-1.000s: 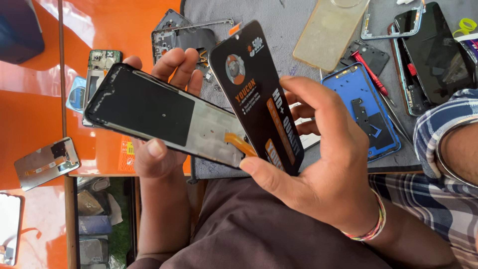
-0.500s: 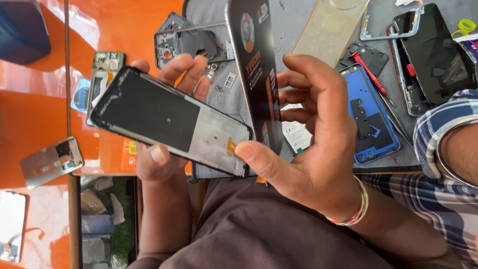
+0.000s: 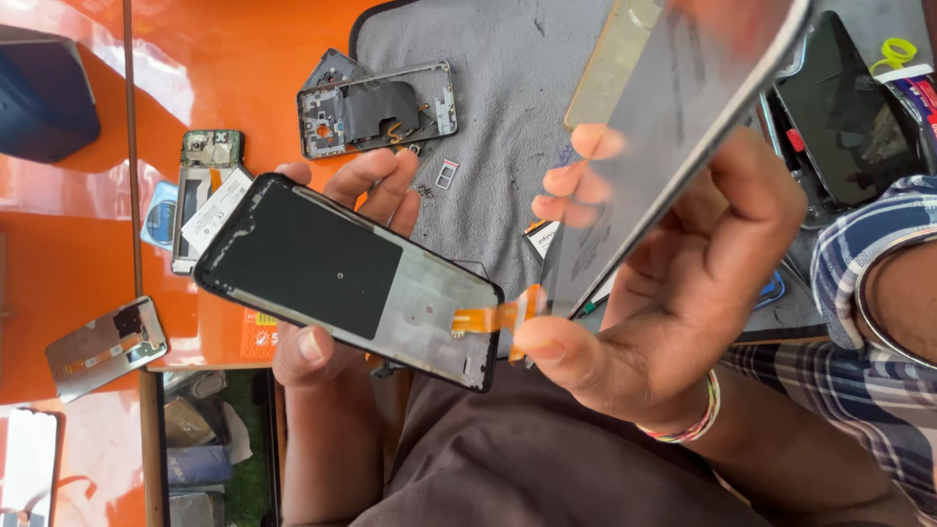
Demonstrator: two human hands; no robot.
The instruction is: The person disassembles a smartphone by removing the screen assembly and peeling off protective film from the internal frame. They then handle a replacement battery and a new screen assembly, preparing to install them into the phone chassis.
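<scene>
The left hand (image 3: 332, 293) cradles a black phone frame (image 3: 351, 278) from below, fingers curled over its far edge and thumb on the near edge, which keeps the open face up. The right hand (image 3: 673, 293) pinches a thin display panel (image 3: 683, 127) edge-on between thumb and fingertips, tilted up and away (probably so its orange flex cable (image 3: 493, 317), running from the panel's lower end to the frame, stays slack). Beyond both grips, a stripped phone chassis (image 3: 376, 107) lies on the grey mat (image 3: 508, 117).

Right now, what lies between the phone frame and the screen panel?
In the head view, an orange flex cable bridges the phone frame and the screen panel.
</scene>
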